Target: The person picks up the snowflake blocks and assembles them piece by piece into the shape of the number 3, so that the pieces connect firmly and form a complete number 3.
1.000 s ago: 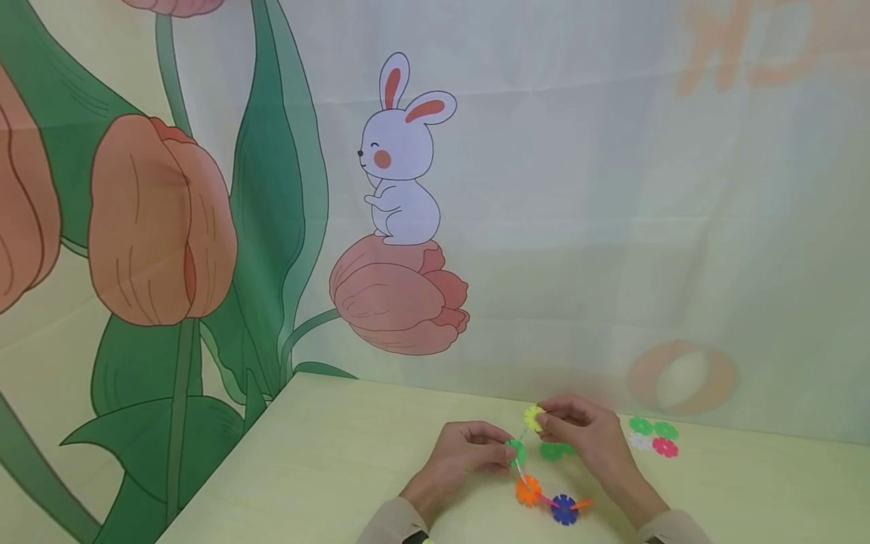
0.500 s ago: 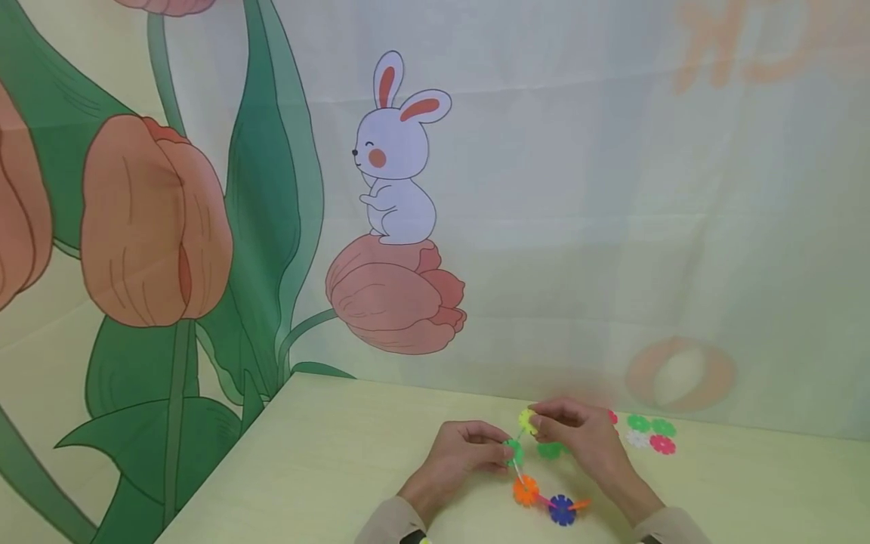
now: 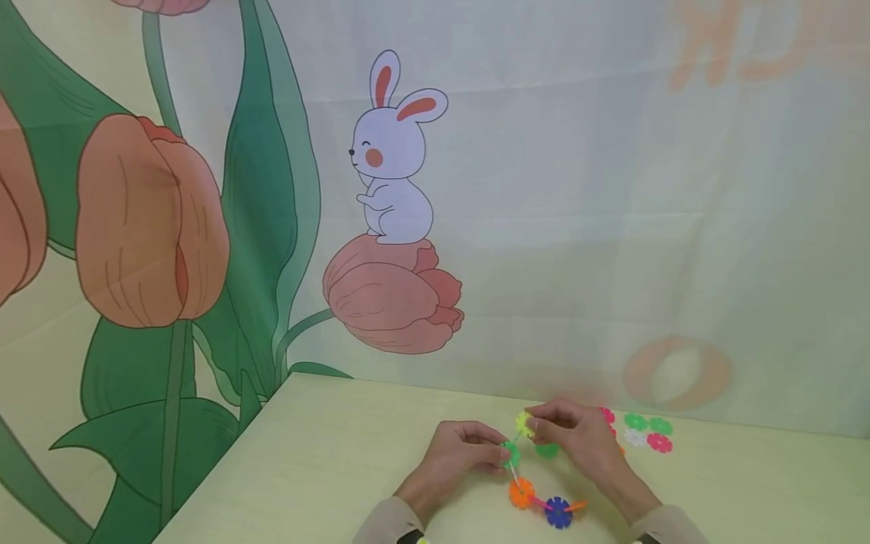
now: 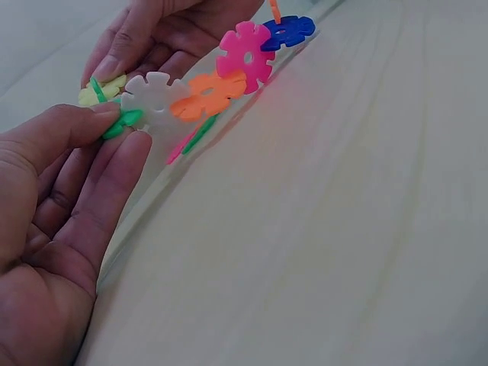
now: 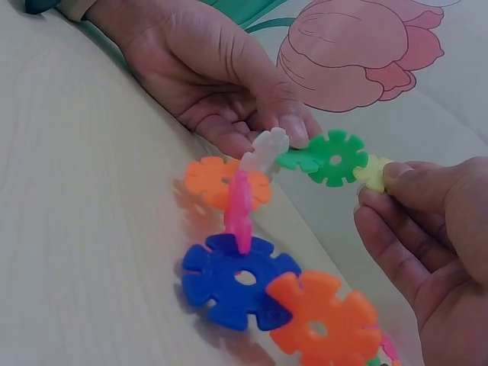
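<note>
A chain of flower-shaped interlocking discs hangs between the hands. My left hand [image 3: 462,457] pinches a green disc [image 5: 300,158] between thumb and fingers. To its right, my right hand [image 3: 578,438] pinches a yellow disc [image 5: 374,174] at the chain's end, its far part hidden by the thumb. A second green disc [image 5: 337,158] joins these two. From the left hand the chain runs down through a white disc [image 5: 264,151], an orange disc [image 5: 206,181], a pink disc [image 5: 241,213], a blue disc [image 5: 221,282] and another orange disc [image 5: 324,320].
Loose discs lie on the pale table [image 3: 326,468] beyond the right hand: green [image 3: 635,421], white [image 3: 635,437] and pink [image 3: 659,443] ones. Another green disc [image 3: 547,450] lies behind the chain. A printed cloth [image 3: 530,227] with tulips and a rabbit hangs behind the table.
The head view has drifted slightly. My right hand, with the yellow disc, has shifted a little left, uncovering pink discs behind it. Both hands keep their hold.
</note>
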Available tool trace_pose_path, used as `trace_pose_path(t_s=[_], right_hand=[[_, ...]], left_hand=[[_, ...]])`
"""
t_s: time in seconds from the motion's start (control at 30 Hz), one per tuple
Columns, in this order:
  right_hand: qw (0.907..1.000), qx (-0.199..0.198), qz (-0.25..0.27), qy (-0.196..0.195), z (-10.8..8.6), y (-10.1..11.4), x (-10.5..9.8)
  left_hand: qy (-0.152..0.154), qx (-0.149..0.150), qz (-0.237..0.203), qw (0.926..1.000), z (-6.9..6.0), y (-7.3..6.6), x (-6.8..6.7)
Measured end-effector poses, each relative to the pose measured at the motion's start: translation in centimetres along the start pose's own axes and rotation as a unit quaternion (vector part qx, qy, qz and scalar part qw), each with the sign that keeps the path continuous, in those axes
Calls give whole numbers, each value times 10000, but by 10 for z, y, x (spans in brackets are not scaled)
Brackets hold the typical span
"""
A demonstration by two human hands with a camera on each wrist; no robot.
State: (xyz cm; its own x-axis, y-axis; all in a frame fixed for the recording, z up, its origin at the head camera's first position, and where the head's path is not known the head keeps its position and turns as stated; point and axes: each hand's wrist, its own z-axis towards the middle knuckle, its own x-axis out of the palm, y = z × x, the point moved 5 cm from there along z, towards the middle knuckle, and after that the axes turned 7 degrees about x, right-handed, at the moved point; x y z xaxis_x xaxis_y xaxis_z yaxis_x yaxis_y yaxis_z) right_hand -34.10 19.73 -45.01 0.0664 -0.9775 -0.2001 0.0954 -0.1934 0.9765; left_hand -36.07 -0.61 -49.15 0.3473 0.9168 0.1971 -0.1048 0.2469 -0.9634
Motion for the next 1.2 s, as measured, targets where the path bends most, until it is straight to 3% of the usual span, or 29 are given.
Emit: trace_pose_path(t_s=[0.33,0.6,1.2], right_hand=[[9999,-86,-45,117,-2,3,3],[9993,-75,-371,-61,-4,7,4],[9952,-423,-750,475,-3,19,7]], left_hand=[[123,17,-71,9999,0,1,0],[149,-10,18,9999,0,2,0],[186,-122,140,9997,-1,3,3]])
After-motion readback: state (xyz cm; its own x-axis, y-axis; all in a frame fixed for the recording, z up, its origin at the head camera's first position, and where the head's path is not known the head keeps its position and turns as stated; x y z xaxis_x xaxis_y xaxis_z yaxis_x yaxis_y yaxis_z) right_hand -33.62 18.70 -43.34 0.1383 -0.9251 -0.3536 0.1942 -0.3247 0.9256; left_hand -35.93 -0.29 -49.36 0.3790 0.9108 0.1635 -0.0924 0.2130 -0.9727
